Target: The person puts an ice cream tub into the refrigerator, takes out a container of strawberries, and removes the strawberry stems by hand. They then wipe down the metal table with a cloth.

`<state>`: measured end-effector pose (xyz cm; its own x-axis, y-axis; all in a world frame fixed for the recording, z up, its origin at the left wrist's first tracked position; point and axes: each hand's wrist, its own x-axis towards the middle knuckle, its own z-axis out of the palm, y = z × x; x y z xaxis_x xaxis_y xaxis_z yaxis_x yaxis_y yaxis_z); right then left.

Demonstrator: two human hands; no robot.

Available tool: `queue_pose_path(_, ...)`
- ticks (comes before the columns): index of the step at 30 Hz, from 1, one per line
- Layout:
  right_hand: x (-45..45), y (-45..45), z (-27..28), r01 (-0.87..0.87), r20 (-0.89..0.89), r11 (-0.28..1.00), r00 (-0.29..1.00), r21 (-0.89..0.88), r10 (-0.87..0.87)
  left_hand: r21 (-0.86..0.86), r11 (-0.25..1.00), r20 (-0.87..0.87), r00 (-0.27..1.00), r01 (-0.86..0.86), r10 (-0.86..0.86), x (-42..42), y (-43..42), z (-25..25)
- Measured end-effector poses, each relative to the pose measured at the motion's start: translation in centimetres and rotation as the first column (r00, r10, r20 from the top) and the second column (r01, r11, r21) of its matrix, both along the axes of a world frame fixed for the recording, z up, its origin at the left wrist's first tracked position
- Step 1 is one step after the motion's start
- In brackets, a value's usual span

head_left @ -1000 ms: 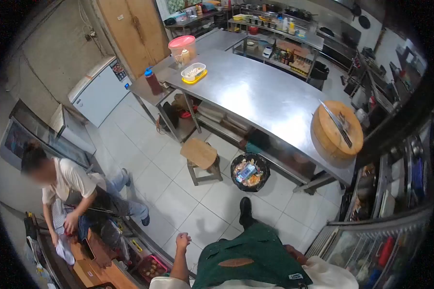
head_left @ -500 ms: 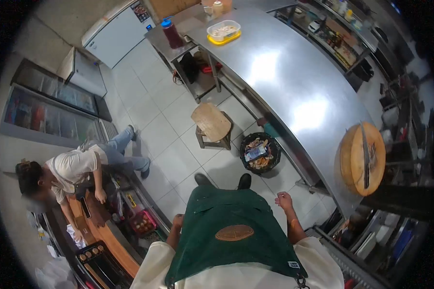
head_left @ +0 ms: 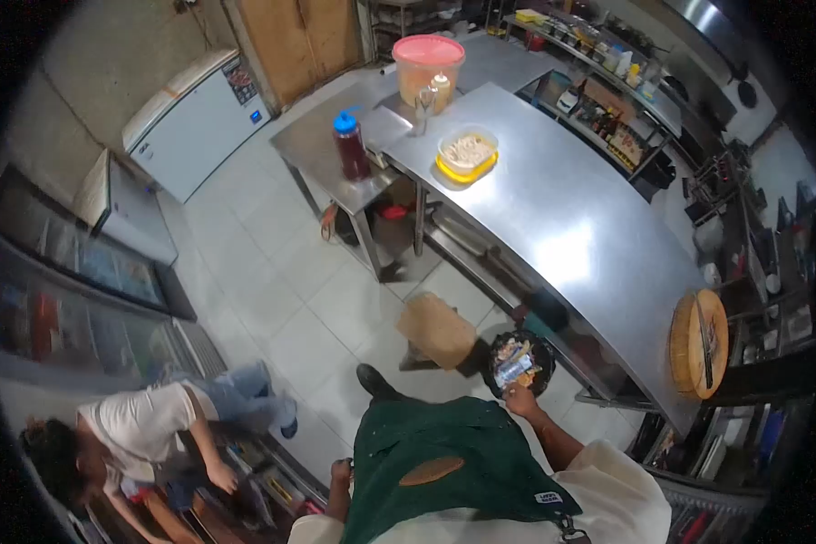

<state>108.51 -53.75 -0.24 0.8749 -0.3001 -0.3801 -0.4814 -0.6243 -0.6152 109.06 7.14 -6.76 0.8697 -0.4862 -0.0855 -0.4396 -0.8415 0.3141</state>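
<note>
My left hand (head_left: 341, 471) hangs low beside the green apron (head_left: 440, 440), its fingers curled and nothing showing in them. My right hand (head_left: 519, 399) is on the other side of the apron, fingers loosely bent, with no object visible in it. From this view it overlaps the near rim of a black-lined waste bin (head_left: 540, 374); whether it touches the bin cannot be told. Scraps and a blue-and-white packet (head_left: 514, 369) lie in the bin. A wooden stool (head_left: 435, 330) stands beside it on the tiled floor.
A long steel table (head_left: 526, 195) curves along the right, bearing a round chopping board (head_left: 684, 349) with a knife (head_left: 705, 340) and a food container (head_left: 467, 152). A bottle (head_left: 351, 150) and pink-lidded bucket (head_left: 426, 77) stand farther back. Another person (head_left: 145, 431) bends at the left counter.
The view has tilted up and turned left, bringing the bucket and door into sight. One of my feet has stepped forward. My right hand now appears over the bin's edge.
</note>
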Motion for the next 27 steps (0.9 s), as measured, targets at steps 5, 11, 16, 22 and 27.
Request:
queue_pose_path(5,12.7,7.0,7.0,-0.065,-0.068,0.992,0.996,-0.108,0.058,0.026,-0.045,-0.934,-0.040,-0.999,0.354,16.5,2.8,2.2)
queue_pose_path(11,31.1,7.5,20.5,0.156,0.257,0.975,0.960,-0.156,-0.112,-0.169,-0.018,-0.932,0.155,-0.985,0.327,29.2,3.9,4.6)
queue_pose_path(16,43.0,4.8,26.9,0.255,0.482,0.895,0.874,-0.365,-0.053,-0.020,0.197,-0.955,0.077,-0.980,0.285,32.1,5.8,2.5)
queue_pose_path(22,54.7,-0.2,27.4,0.291,0.374,0.735,0.926,-0.612,-0.055,0.020,0.650,-0.911,0.253,-0.759,0.324,36.3,10.1,2.0)
queue_pose_path(27,61.4,-5.3,23.2,0.223,0.171,0.735,0.974,-0.641,-0.146,-0.064,0.649,-0.825,0.407,-0.758,0.394,44.4,11.2,2.9)
